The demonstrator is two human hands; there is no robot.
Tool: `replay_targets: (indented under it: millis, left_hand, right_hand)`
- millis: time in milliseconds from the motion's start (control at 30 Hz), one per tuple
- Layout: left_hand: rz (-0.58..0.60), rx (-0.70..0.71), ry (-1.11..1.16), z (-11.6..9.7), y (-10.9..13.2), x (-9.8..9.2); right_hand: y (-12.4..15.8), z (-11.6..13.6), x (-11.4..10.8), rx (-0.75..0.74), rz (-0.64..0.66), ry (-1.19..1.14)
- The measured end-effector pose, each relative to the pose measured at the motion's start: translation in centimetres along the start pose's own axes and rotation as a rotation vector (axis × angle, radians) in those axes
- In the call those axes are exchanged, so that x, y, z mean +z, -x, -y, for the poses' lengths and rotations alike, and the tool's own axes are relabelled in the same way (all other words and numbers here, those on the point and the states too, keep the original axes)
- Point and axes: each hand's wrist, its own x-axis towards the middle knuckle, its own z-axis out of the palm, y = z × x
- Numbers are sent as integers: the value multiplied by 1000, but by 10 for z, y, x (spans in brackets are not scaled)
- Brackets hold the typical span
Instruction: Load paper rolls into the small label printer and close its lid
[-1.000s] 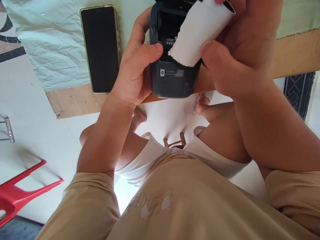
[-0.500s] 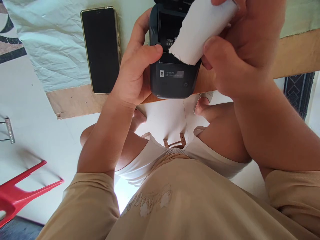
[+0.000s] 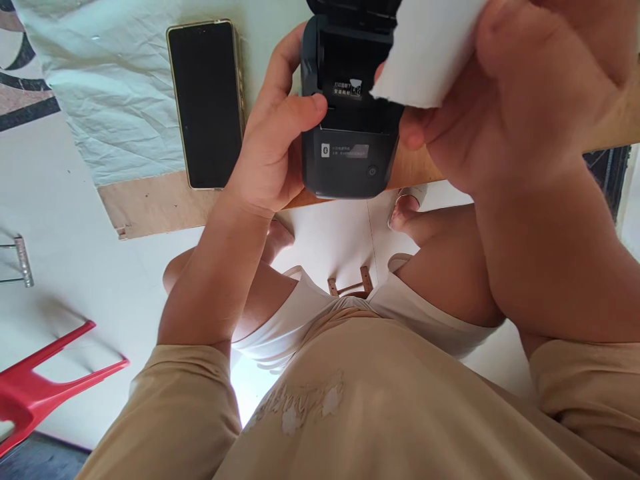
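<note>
My left hand (image 3: 280, 127) grips a dark handheld label printer (image 3: 345, 157) by its left side, thumb at the edge of the opening. The printer's lid (image 3: 357, 15) is raised at the top, and white print shows inside its dark compartment. In my right hand (image 3: 520, 100) is a roll of white paper (image 3: 435, 53) with a torn, ragged lower edge, held over the upper right of the printer. Part of the roll runs out of the picture at the top. Some of my right fingers are hidden behind the paper.
A phone with a dark screen (image 3: 207, 107) lies on the pale green cloth (image 3: 130, 87) to the left. The wooden table edge (image 3: 155, 207) runs below it. On the floor at lower left is a red plastic stool (image 3: 35, 387).
My right hand has moved right and closer to the camera with the paper, turning as it went. More of the printer's compartment shows. My left hand and the printer have barely shifted.
</note>
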Motion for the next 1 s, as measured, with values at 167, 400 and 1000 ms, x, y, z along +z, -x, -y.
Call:
replay_targets:
  millis: [167,400,1000]
  left_hand:
    - [-3,-18,5,1,-1,-1]
    - [19,-58,-23,-4,2,4]
    - [53,-104,20,-5,2,-2]
  right_hand:
    - [3,3,5,-230,19,143]
    - [1,-6,-1,-327,-13,245]
    - [3,-8,-3,-433,90,230]
